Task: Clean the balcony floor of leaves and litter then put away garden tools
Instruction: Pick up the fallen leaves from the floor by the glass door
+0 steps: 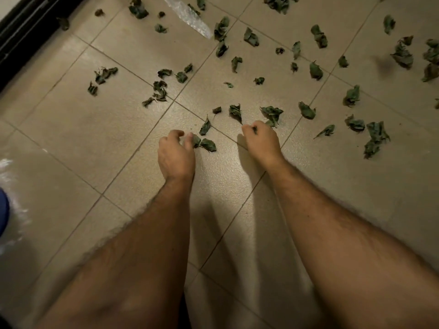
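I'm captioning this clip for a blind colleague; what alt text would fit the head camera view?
Two bare hands reach down to a beige tiled floor strewn with dried green leaves: the left hand pinches a leaf, the right hand curls round another. A strip of clear plastic litter lies farther off.

Two bare hands reach down over the tiled floor (71,129): the left hand (175,156) and the right hand (260,141), one of each.

Crumpled green leaves (316,71) lie scattered across the far half of the floor, roughly fifty of them; an exact count is not possible, since several overlap in clumps at the far right and some are cut by the frame edge.

One clear plastic wrapper (187,16) lies far, left of centre.

One sheet of shiny clear plastic (10,205) lies at the near left edge, with one blue object (3,210) beside it, mostly out of frame.
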`<state>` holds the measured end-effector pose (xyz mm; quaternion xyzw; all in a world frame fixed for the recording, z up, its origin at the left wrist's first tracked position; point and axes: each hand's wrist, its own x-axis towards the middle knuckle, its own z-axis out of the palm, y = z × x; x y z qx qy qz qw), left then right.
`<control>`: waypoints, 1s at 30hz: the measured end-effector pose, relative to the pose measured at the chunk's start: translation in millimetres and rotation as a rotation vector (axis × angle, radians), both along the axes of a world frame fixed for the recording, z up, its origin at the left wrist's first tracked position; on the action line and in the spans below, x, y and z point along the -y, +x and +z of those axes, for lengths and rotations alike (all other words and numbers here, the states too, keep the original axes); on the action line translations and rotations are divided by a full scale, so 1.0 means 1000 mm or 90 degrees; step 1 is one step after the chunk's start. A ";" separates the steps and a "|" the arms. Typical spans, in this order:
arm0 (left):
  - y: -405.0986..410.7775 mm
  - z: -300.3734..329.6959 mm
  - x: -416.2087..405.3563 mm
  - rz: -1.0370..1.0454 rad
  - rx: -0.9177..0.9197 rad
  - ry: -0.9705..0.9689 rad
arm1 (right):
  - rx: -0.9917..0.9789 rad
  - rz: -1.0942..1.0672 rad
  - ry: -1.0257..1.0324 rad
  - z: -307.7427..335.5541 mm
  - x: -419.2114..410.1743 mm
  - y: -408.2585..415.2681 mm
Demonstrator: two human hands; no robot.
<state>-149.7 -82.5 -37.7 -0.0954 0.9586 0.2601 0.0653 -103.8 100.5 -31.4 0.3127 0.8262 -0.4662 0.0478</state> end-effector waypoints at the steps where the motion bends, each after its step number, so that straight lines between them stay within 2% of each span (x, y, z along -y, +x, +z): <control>1: -0.002 -0.002 0.001 -0.007 0.016 0.003 | -0.020 -0.044 -0.052 0.003 0.006 -0.004; 4: -0.002 -0.001 -0.002 0.005 0.052 0.035 | -0.030 -0.116 -0.131 0.009 0.023 -0.013; 6: 0.000 0.001 -0.003 0.032 0.059 0.066 | -0.009 -0.085 -0.126 0.008 0.033 -0.016; 9: 0.006 0.005 0.002 0.099 0.054 0.146 | 0.028 0.063 0.004 0.005 0.045 -0.017; 14: 0.006 0.012 0.010 0.191 0.053 0.247 | 0.042 0.218 0.125 -0.002 0.064 -0.018; 17: 0.000 0.013 0.012 0.188 0.047 0.321 | 0.031 0.254 0.242 -0.006 0.071 -0.017; 20: -0.008 0.014 0.004 0.156 0.068 0.401 | 0.017 0.236 0.240 -0.005 0.068 -0.016; 23: -0.015 0.018 -0.009 0.051 0.060 0.329 | -0.019 0.108 0.064 0.001 0.053 -0.019; 28: -0.025 0.017 -0.030 -0.109 0.034 0.158 | -0.064 -0.310 -0.479 0.010 0.022 -0.026; 30: -0.027 0.013 -0.036 -0.130 0.030 0.099 | -0.082 -0.403 -0.636 0.011 0.012 -0.026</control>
